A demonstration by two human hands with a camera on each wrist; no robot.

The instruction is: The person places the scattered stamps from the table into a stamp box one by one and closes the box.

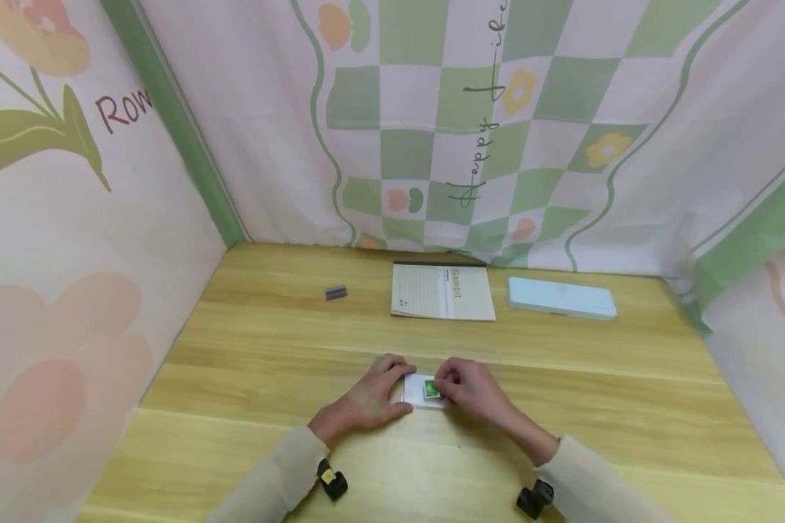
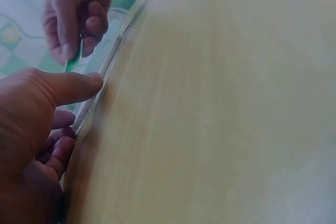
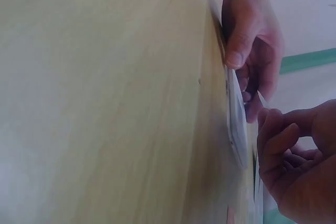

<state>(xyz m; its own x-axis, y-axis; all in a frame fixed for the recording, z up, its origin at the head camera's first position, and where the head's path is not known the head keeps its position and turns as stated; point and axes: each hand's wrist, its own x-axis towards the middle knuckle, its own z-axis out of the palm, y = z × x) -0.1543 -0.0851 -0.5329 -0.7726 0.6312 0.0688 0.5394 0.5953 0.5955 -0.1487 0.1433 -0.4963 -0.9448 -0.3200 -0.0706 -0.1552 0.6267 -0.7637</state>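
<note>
On the table in the head view lies a thin white rectangular slab (image 1: 413,392), its layered edge (image 3: 237,121) showing in the right wrist view. My left hand (image 1: 371,396) holds its left end, thumb on the near edge and fingers at the far edge. Between thumb and fingertips my right hand (image 1: 472,386) pinches a small stamp-like green square with a white border (image 1: 431,389). From the left wrist, that green square (image 2: 74,62) appears tilted, over the slab. The right hand hides the slab's right end.
Behind the hands, a notebook (image 1: 441,292) lies flat, with a light blue pencil case (image 1: 562,298) on its right. A small dark purple block (image 1: 336,292) is to the left. Printed curtains (image 1: 275,145) close in the wooden table (image 1: 268,341) at the back and sides.
</note>
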